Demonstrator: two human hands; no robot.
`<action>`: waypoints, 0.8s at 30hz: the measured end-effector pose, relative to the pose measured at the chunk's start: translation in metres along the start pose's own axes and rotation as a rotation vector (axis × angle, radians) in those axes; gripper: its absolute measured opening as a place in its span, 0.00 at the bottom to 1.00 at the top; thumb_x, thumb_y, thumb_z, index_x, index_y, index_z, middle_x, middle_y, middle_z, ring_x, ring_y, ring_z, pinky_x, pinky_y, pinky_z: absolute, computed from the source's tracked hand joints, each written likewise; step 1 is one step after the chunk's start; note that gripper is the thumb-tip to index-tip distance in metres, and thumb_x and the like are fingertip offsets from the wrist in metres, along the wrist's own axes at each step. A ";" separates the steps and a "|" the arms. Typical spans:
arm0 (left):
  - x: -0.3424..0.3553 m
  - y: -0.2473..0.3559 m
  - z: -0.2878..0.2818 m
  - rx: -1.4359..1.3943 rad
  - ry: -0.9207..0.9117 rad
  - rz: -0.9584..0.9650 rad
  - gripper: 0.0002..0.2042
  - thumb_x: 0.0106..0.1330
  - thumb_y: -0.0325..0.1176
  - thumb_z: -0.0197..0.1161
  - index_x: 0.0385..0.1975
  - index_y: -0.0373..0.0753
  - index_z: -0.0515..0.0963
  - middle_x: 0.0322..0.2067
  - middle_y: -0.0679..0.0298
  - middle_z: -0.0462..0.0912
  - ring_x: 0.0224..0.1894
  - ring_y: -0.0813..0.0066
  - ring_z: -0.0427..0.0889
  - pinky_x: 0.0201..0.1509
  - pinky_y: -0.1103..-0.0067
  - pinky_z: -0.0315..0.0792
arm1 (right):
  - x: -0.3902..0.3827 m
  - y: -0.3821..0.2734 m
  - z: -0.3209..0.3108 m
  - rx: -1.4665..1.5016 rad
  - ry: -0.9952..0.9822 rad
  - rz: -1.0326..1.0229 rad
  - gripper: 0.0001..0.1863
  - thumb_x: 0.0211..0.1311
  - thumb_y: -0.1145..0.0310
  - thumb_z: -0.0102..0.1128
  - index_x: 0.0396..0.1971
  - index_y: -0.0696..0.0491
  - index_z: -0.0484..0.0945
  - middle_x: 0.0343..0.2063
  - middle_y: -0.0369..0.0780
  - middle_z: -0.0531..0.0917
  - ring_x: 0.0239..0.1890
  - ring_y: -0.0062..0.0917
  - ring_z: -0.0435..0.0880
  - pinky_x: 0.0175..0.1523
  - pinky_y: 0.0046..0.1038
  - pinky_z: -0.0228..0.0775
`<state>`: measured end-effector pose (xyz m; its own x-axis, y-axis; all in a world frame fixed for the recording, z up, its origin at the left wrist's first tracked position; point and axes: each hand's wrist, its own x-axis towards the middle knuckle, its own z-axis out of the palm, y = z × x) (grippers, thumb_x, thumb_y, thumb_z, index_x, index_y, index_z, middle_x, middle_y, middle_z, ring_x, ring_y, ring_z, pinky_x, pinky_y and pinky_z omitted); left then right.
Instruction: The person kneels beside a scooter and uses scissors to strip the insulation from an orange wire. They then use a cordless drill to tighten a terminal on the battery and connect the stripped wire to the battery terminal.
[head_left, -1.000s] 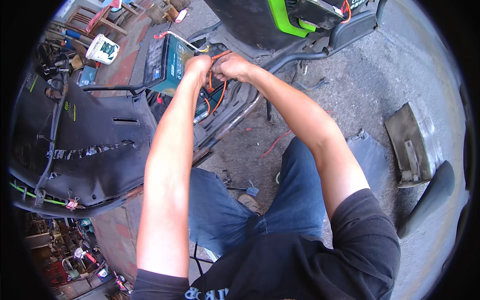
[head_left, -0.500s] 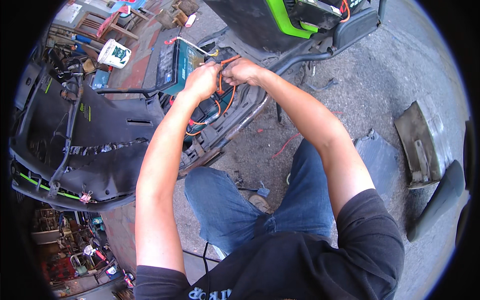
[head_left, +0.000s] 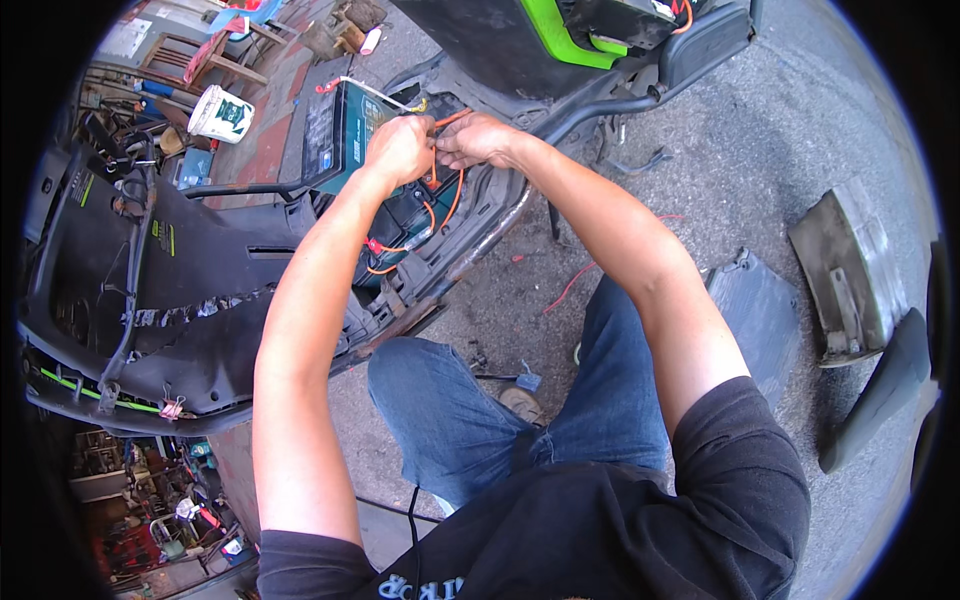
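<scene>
My left hand (head_left: pixel 400 150) and my right hand (head_left: pixel 478 140) meet over the open floor compartment of a dark electric scooter (head_left: pixel 190 285). Both hands are closed, fingertips almost touching, pinching an orange wire (head_left: pixel 452 118); the exact spot they grip is partly hidden by the fingers. Beside my left hand a teal and black battery (head_left: pixel 345 130) stands tilted up, with a white cable (head_left: pixel 372 92) running along its top. More batteries (head_left: pixel 405 215) lie lower in the compartment, crossed by orange wires and a red terminal cover (head_left: pixel 374 245).
The scooter's black side rail (head_left: pixel 600 108) runs toward the upper right. Loose panels (head_left: pixel 850 275) and a long dark trim piece (head_left: pixel 880 390) lie at right on the ground. A red wire (head_left: pixel 572 286) lies near my knees. A white bucket (head_left: pixel 221 115) stands at upper left.
The scooter and its surroundings have shifted slightly left in the view. Both hands keep pinching the orange wire, with only a small movement of the fingers.
</scene>
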<state>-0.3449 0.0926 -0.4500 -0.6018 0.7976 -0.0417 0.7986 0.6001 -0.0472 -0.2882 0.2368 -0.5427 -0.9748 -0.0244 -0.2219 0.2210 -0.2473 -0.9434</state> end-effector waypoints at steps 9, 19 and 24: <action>0.018 0.020 0.009 -0.342 -0.087 -0.628 0.18 0.57 0.35 0.58 0.41 0.28 0.84 0.42 0.42 0.87 0.46 0.49 0.88 0.46 0.62 0.79 | 0.006 0.006 0.007 -0.081 0.042 -0.032 0.10 0.71 0.65 0.63 0.38 0.57 0.85 0.33 0.35 0.86 0.34 0.19 0.85 0.42 0.23 0.81; 0.036 -0.005 0.032 -0.555 -0.167 -0.737 0.20 0.60 0.38 0.55 0.44 0.28 0.84 0.44 0.44 0.86 0.48 0.56 0.88 0.48 0.65 0.78 | 0.007 0.017 0.017 -0.152 0.118 -0.116 0.12 0.71 0.66 0.62 0.36 0.61 0.85 0.30 0.39 0.87 0.31 0.21 0.86 0.38 0.25 0.82; 0.036 0.001 0.029 -0.221 -0.151 -0.570 0.19 0.60 0.34 0.55 0.44 0.27 0.83 0.38 0.51 0.88 0.41 0.56 0.87 0.45 0.66 0.79 | 0.003 0.021 0.016 -0.160 0.138 -0.169 0.11 0.70 0.67 0.63 0.37 0.61 0.85 0.29 0.39 0.88 0.31 0.21 0.87 0.39 0.25 0.82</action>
<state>-0.3663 0.1201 -0.4805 -0.9159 0.3411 -0.2117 0.3260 0.9397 0.1035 -0.2871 0.2157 -0.5592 -0.9871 0.1389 -0.0791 0.0684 -0.0804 -0.9944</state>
